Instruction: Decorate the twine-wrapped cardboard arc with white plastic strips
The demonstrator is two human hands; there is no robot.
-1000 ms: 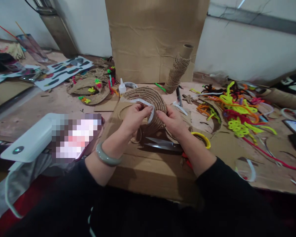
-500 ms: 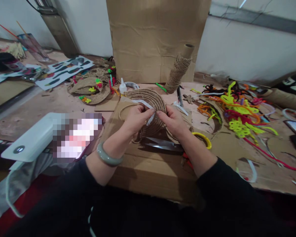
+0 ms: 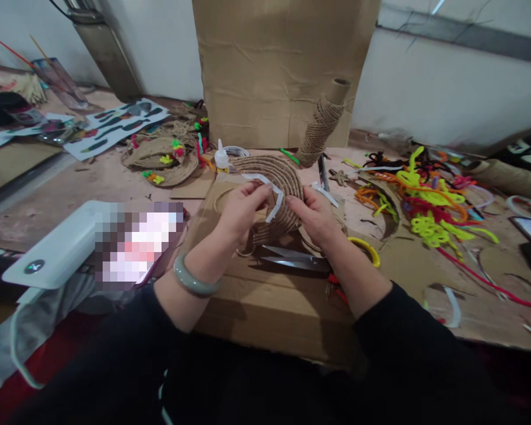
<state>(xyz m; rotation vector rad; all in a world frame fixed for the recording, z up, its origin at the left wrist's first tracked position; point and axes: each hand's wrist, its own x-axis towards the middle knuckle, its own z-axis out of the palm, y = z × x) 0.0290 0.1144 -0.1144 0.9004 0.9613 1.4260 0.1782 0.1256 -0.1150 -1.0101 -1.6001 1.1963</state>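
Observation:
A coil of brown twine (image 3: 289, 177), wound in close rows into a rounded shape, is in front of me. My right hand (image 3: 317, 217) grips its right edge, thumb on top. My left hand (image 3: 243, 211) pinches a thin white strip (image 3: 276, 203), which bends across the coil's face. Whether the strip's far end is stuck to the coil, I cannot tell. Just below the coil lie scissors (image 3: 296, 260) with yellow and red-orange on the handles, partly hidden by my right forearm. Cardboard (image 3: 265, 295) lies underneath.
Behind the coil stand a small white glue bottle (image 3: 222, 158) and a twine-wound tube (image 3: 321, 130). A tall cardboard sheet (image 3: 283, 71) rises at the back. Colourful pipe cleaners (image 3: 429, 227) pile up on the right. To the left are a phone (image 3: 141, 245) and a white device (image 3: 57, 248).
My left hand has moved slightly up and left, away from my right thumb, drawing the white strip into a bend. My right hand has shifted slightly right, still on the coil.

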